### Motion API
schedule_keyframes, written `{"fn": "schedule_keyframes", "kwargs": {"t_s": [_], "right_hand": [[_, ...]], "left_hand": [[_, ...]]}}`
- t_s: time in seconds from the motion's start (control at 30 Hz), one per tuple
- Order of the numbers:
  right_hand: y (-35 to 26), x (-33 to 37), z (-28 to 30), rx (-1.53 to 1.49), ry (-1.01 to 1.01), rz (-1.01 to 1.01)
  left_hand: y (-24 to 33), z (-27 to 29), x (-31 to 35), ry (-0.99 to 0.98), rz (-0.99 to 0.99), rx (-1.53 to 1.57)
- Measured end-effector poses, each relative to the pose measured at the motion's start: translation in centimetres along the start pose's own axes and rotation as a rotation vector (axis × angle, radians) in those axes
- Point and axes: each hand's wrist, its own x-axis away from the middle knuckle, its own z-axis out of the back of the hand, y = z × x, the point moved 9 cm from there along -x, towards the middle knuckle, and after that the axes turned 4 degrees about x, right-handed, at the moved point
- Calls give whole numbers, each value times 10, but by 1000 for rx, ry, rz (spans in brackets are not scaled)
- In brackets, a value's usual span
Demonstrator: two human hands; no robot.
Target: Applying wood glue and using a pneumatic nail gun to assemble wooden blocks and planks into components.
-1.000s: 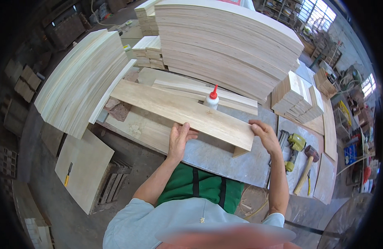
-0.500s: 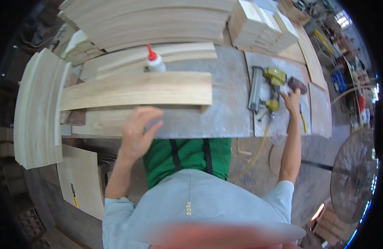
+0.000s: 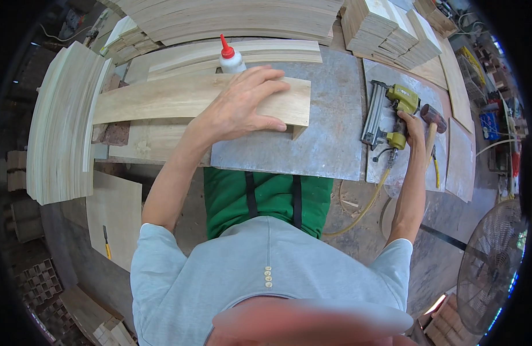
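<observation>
Now the right hand (image 3: 414,128) has closed its grip on the nail gun (image 3: 393,109). Left hand (image 3: 243,106), fingers apart, presses the wooden board (image 3: 162,98); bare table (image 3: 329,138) lies between them.

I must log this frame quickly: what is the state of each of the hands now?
Left hand: open, pressing flat on the wooden board.
Right hand: closed around the handle of the nail gun.
</observation>
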Motion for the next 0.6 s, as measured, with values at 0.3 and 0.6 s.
{"fn": "schedule_keyframes", "kwargs": {"t_s": [0.3, 0.6], "right_hand": [[-76, 61, -28, -136, -120, 85], [-243, 213, -78, 274, -361, 375]], "left_hand": [[-8, -10, -5, 42, -49, 26], [-11, -7, 1, 147, -109, 61]]}}
